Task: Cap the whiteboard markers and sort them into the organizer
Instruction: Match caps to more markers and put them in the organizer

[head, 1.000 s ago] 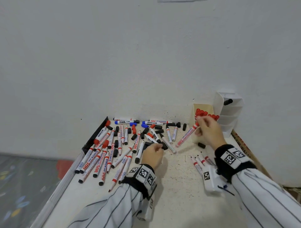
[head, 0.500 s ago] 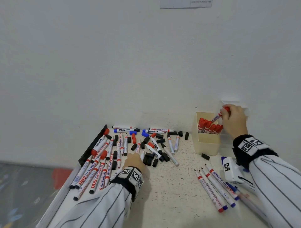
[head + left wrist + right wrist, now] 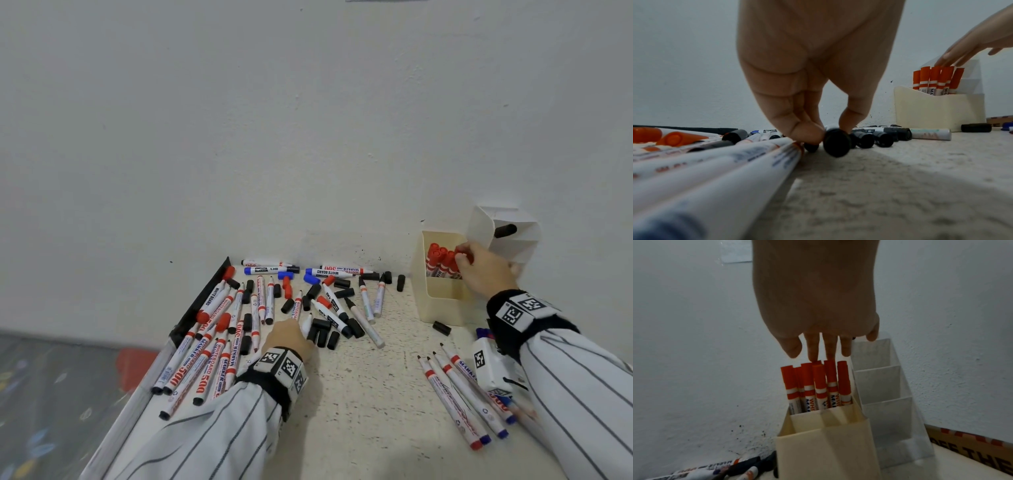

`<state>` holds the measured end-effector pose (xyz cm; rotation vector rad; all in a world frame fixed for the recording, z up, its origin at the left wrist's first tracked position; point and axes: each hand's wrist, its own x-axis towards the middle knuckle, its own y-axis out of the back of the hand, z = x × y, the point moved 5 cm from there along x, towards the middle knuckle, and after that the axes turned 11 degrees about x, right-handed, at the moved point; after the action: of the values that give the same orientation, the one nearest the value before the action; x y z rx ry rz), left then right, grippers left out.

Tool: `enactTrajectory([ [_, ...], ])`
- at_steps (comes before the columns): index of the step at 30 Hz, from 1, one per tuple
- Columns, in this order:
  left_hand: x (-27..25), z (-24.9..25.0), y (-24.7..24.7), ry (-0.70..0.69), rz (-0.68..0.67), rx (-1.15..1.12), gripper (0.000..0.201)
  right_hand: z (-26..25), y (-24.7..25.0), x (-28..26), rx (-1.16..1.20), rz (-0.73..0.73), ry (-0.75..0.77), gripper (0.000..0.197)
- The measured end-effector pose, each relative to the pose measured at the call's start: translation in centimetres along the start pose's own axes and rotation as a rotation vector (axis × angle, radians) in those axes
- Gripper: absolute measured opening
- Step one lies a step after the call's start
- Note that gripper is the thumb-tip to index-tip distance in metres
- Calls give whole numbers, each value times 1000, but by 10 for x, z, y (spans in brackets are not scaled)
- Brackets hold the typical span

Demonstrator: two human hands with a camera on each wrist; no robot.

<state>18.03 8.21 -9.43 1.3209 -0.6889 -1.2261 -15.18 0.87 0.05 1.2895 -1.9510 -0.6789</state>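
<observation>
My right hand (image 3: 463, 256) hovers over the cream organizer box (image 3: 438, 308), fingers straight, fingertips (image 3: 813, 356) touching the tops of several red-capped markers (image 3: 818, 382) standing in it. It holds nothing. My left hand (image 3: 291, 337) is low on the table among loose black caps (image 3: 325, 334). In the left wrist view its thumb and a fingertip (image 3: 849, 123) pinch one black cap (image 3: 836, 146) that still touches the table. Many uncapped markers (image 3: 219, 342) lie just left of that hand.
A white tiered organizer (image 3: 507, 246) behind the cream box holds one black-capped item (image 3: 505, 230). Several uncapped markers (image 3: 462, 394) lie at the front right under my right wrist. One black cap (image 3: 442, 328) sits before the box. A black strip (image 3: 202, 301) borders the table's left edge.
My right hand carried a red-capped marker from the table's middle to the cream box and let it go there. My left hand shifted left and took hold of a black cap.
</observation>
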Motion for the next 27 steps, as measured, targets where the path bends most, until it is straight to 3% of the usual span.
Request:
enactTrajectory([
  [3, -2, -1, 3, 24, 21, -81, 32, -6, -3, -5, -126, -74, -6, 36],
  [6, -5, -2, 8, 49, 46, -157, 31, -26, 0, -16, -20, 29, 37, 32],
  [8, -6, -3, 12, 51, 61, -204, 28, -45, -6, -26, 66, 75, 142, 22],
  [10, -9, -4, 16, 47, 82, -247, 27, -64, -22, -37, 107, -22, 238, 16],
  [14, -17, -12, 26, 28, 135, -381, 29, -92, -72, -68, 217, -425, 293, 22],
  [17, -20, -20, 28, 27, 131, -409, 25, -102, -116, -89, 75, -675, 340, 32],
  [23, -20, -38, 28, 65, 119, -496, 23, -111, -168, -110, -214, -779, 325, 51],
  [27, -23, -46, 29, 53, 99, -511, 21, -114, -183, -113, -319, -771, 439, 64],
])
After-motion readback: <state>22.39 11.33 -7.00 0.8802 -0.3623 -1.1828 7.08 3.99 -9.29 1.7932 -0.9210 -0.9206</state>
